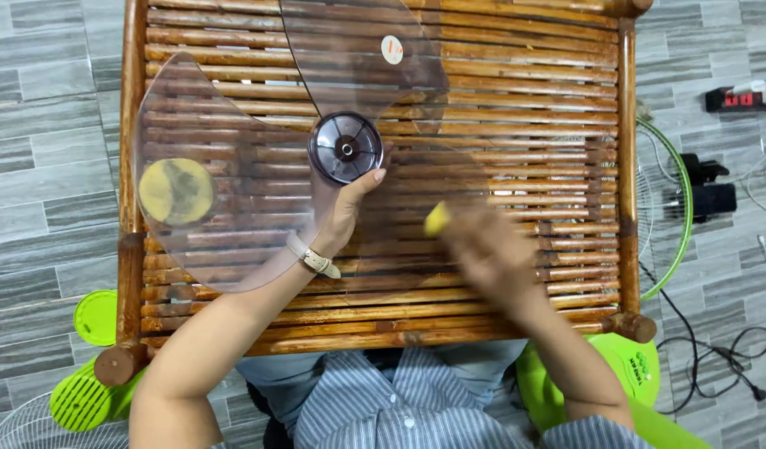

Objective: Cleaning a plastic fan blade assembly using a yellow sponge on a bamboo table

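The clear fan blade [233,179] lies flat on the bamboo table [516,108], and my left hand [343,212] grips it at the dark hub [345,147]. My right hand [487,254], blurred, clutches a yellow sponge [436,219] on the near blade. A yellow patch [177,191] sits on the left blade; how much is wiped, I can't tell.

A bamboo slatted table [566,100] stands on grey tiled floor [34,108]. To its right lie a green-rimmed wire fan guard [678,208], a black power strip [732,98] and loose black cable [724,353].
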